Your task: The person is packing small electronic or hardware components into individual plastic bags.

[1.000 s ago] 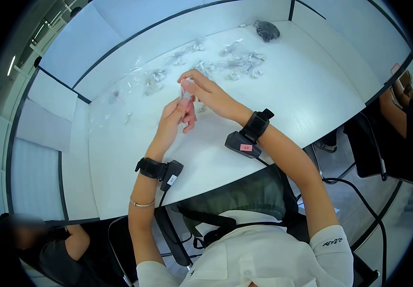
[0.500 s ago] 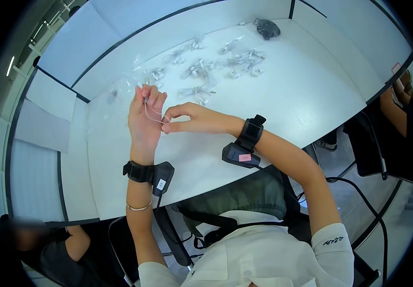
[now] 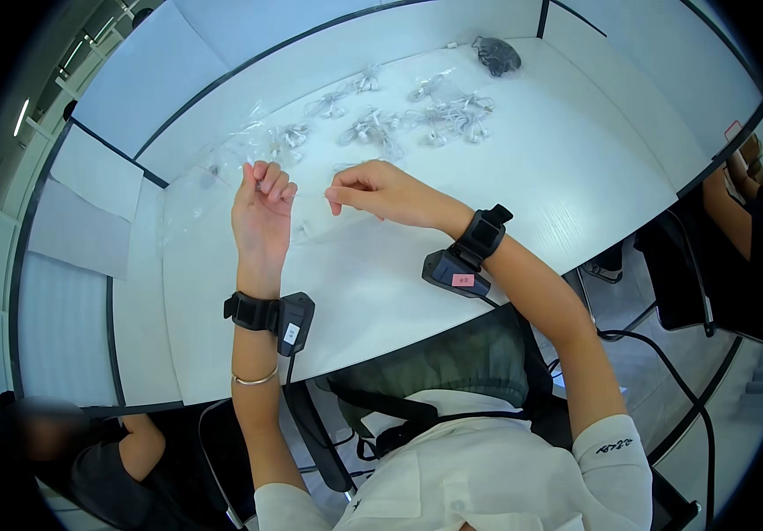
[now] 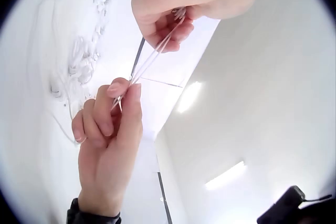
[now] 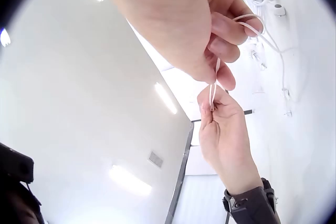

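Note:
In the head view my left hand (image 3: 262, 217) is raised at the left of the table, palm up, its fingers curled on one end of a white earphone cable. To its right my right hand (image 3: 390, 195) pinches the same cable between thumb and fingertips. The doubled cable (image 4: 153, 56) runs straight between the two hands in the left wrist view. A loose loop of cable (image 5: 273, 43) hangs from the right fingers in the right wrist view. Several bundled white earphones (image 3: 368, 128) lie beyond the hands, some partly hidden behind the right hand.
More coiled earphones (image 3: 456, 115) lie farther right on the white table (image 3: 540, 177). A dark bundle (image 3: 496, 56) sits at the back right. Clear plastic (image 3: 253, 124) is spread at the back left. Low partition walls (image 3: 310, 53) surround the table; other people sit on both sides.
My hands were together over the middle of the table, then parted, the left going left. The cable hung slack between them; now it is straight, the right hand having moved up and right.

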Available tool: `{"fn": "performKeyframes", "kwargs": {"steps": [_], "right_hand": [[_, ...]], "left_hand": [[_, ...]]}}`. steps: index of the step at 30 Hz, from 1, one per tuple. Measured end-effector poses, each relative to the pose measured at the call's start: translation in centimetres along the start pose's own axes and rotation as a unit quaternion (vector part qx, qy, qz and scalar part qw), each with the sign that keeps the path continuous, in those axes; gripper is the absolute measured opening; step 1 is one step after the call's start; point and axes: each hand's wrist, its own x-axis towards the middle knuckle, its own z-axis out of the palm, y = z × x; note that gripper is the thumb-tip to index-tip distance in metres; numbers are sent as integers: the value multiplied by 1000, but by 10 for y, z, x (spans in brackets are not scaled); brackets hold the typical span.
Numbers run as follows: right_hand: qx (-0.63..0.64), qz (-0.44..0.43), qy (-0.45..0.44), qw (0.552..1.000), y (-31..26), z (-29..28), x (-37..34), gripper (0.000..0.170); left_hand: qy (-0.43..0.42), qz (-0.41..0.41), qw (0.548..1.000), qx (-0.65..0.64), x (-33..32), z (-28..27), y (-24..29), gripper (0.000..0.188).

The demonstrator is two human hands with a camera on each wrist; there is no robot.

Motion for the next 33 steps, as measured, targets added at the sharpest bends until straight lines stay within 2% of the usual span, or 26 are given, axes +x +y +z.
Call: {"fn": "performKeyframes", "kwargs": {"steps": [2, 5, 12, 15, 18, 21, 23, 24, 28, 33], "right_hand": [[-27, -14, 19, 999, -2, -3, -1, 32], [-67, -72, 77, 992, -8, -8, -1, 31], [-210, -61, 138, 966, -15, -7, -4, 22], [-174, -89, 210, 958, -12, -10, -2, 23], [-136, -86, 226, 961, -12, -15, -2, 25], [-157, -61, 215, 962, -12, -19, -2, 27], [-153, -74, 215, 962, -15, -19, -3, 29], [-173, -55, 200, 963, -14, -19, -3, 30], [-162, -75, 157, 971, -14, -13, -4, 32], [-214, -37, 148, 965, -10, -23, -2, 32]], "left_hand": [[13, 7, 1000, 25, 2, -8, -1, 27], [12, 23, 990, 139, 0, -5, -12, 27], [57, -51, 964, 254, -1, -2, -23, 28], [39, -90, 952, 291, -2, -1, -23, 29], [19, -142, 935, 325, -4, 7, -24, 30], [-11, -177, 922, 343, -4, 8, -24, 31], [-23, -186, 923, 336, -6, 10, -27, 31], [-19, -183, 924, 336, -7, 12, -28, 31], [-13, -179, 925, 336, -8, 13, -34, 30], [-3, -190, 905, 381, -7, 8, -31, 30]]}}
